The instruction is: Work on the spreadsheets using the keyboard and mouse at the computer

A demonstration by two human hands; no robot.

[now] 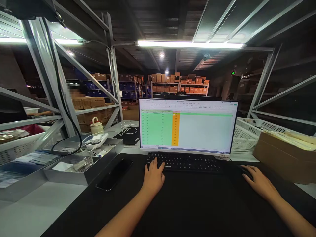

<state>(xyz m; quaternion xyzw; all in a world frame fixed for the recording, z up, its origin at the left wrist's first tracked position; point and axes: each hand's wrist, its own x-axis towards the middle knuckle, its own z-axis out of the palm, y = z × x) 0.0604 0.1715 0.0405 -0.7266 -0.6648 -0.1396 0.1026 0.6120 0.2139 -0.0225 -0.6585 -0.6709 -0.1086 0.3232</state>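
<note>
A monitor [187, 126] showing a spreadsheet with green and orange columns stands in front of me on a black desk mat [197, 210]. Below it lies a black keyboard [190, 162]. My left hand [153, 176] rests on the keyboard's left end with its fingers spread over the keys. My right hand [256, 180] lies to the right of the keyboard, its fingers curved over a dark mouse [244, 171] that is mostly hidden.
A black phone [114, 174] lies on the mat at the left. Grey trays [81, 164] with small items and a scanner sit further left. White baskets [247, 133] and a cardboard box [281, 158] stand at the right. A person sits behind the left shelving.
</note>
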